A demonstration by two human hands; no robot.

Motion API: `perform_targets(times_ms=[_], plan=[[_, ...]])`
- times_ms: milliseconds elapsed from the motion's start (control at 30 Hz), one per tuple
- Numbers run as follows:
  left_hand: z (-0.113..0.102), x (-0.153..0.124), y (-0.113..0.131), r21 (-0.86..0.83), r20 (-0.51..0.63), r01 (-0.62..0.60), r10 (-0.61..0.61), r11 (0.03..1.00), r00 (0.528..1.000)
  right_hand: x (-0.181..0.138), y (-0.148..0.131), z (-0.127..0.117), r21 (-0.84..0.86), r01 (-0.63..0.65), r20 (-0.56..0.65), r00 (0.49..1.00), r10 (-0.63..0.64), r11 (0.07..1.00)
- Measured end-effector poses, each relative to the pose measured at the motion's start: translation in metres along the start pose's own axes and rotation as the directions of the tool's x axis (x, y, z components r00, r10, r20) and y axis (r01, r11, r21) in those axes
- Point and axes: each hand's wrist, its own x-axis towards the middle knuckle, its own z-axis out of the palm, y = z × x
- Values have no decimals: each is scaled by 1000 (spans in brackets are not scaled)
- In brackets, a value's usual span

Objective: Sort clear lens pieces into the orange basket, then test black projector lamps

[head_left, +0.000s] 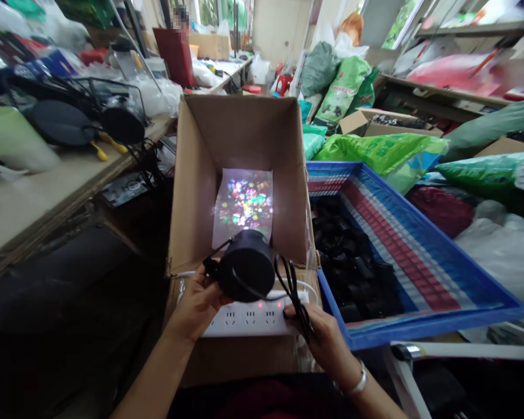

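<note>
My left hand (203, 305) grips a black round projector light (246, 265) at its left side, where a dark bracket shows. Colored light spots fall on a white sheet of paper (221, 218) inside an open cardboard box (239, 131) standing in front of me. Between my hands lies a white power strip (238, 326) with several sockets and small red lights. Over its right end, my right hand (320, 331) is closed around a bundled black power cord (295, 297). Its fingertips touch something dark at the strip, perhaps the plug; this is partly hidden.
On the right, a blue-rimmed crate (412, 334) with a striped lining holds many black devices (353, 262). A workbench (21, 203) with clutter runs along the left. Green sacks (384, 151) lie behind the crate. A person (181, 23) is at the back.
</note>
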Motion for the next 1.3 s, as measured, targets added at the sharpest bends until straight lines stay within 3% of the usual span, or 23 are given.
perform_targets(times_ms=[100, 233, 367, 667, 1000, 1300], plan=[[1, 2, -2, -55, 51, -18, 21, 998, 998, -5, 4, 3, 1, -9, 13, 1000, 9, 1000], [3, 2, -3, 6, 111, -16, 15, 1000, 994, -5, 4, 3, 25, -43, 26, 999, 43, 999], [-2, 2, -4, 57, 88, 10, -15, 998, 996, -5, 3, 4, 69, -68, 18, 998, 67, 995], [1, -2, -4, 52, 46, 27, -29, 998, 999, -8, 7, 7, 42, 9, -36, 999, -8, 999], [-3, -5, -3, 61, 27, 57, -58, 997, 998, 2, -4, 3, 37, -119, -68, 990, 122, 992], [2, -6, -4, 88, 39, 75, -78, 993, 996, 5, -4, 8, 26, -74, -106, 991, 77, 997]])
